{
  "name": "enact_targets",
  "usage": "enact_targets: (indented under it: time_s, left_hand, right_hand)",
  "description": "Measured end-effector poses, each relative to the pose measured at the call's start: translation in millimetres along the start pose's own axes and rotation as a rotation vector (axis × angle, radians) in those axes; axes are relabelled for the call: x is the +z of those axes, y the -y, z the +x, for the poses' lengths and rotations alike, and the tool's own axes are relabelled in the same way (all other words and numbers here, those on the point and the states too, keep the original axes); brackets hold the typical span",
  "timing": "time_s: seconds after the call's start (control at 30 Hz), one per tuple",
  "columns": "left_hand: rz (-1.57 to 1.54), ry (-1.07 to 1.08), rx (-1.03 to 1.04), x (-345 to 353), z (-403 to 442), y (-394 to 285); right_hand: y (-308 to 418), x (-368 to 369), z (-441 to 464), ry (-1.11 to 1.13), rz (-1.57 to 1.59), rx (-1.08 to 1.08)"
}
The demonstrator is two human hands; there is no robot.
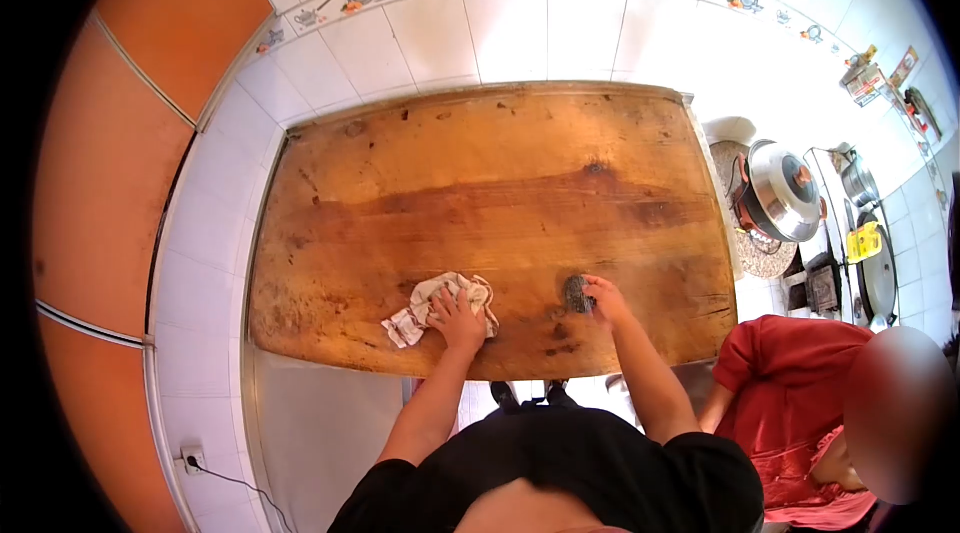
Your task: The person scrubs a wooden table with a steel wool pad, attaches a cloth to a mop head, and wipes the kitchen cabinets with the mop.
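My left hand (458,319) lies with its fingers spread on a crumpled pale cloth (405,328) with reddish marks. The cloth is bunched on the worn wooden tabletop (500,223), left of the middle and close to the front edge. To the right, the fingers of my right hand (606,299) are closed on the near side of a dark grey steel wool scrubber (576,294), which touches the wood. Part of the scrubber is hidden by the fingertips.
A person in a red top (800,403) is close on my right. Beyond the table's right edge stand a lidded pot (785,191), a smaller pan (858,180) and a yellow packet (863,242). Tiled wall (510,33) borders the back; orange cabinets (115,173) are left.
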State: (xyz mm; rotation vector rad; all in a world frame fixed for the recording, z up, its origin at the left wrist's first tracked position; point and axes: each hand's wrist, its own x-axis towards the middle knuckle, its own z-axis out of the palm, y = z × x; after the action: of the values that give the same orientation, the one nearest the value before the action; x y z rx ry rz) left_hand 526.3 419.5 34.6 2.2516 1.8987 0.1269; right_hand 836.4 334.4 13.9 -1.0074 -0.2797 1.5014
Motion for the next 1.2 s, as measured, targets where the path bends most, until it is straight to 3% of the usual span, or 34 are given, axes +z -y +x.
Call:
enact_targets:
  time_s: [0.33,0.43,0.53,0.77,0.93,1.2]
  left_hand:
    - [-0.014,-0.085,0.103,-10,-1,23]
    - [-0.019,-0.083,0.107,-15,-1,21]
    - [-0.02,-0.115,0.097,-3,2,24]
    - [0.006,-0.05,0.129,-16,1,21]
    - [0.029,-0.165,0.174,-4,9,29]
    - [-0.013,0.004,0.138,-20,11,25]
  right_hand:
    - [7,40,-54,0.116,0.144,0.088]
    - [8,39,-61,0.019,0.245,0.117]
    - [2,31,-65,0.069,0.303,0.111]
    - [2,27,-71,-0.034,0.279,0.108]
    - [20,36,-86,-0.05,0.264,0.119]
    - [5,9,-92,-0.037,0.266,0.075]
